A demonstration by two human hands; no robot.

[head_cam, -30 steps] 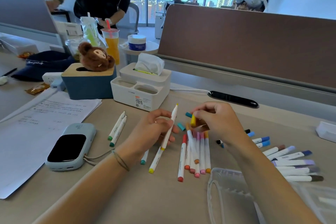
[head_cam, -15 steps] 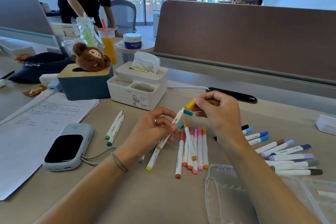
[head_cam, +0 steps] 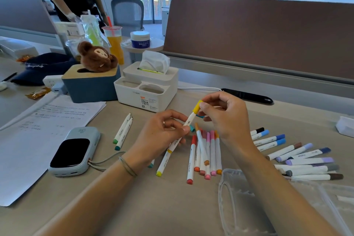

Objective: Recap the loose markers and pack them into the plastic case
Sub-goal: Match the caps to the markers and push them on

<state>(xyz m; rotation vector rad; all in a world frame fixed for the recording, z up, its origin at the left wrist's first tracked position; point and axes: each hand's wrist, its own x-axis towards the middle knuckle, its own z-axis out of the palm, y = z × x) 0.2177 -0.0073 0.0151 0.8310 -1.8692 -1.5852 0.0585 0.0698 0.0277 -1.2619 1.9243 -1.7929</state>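
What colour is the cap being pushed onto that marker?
Yellow: the cap, pinched by the right hand, shows clearly in the head view.

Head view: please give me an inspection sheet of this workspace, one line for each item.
Surface: beige desk, brown divider behind.
Job's things: yellow marker held in the air, yellow cap on its tip; loose markers lie on the desk; clear plastic case at lower right.
Clutter: papers, power bank, two tissue boxes, plush toy.
Hands: left hand grips the marker barrel; right hand pinches the cap.
Cables: white cable behind the tissue box.
Surroundings: people nearby, windows.
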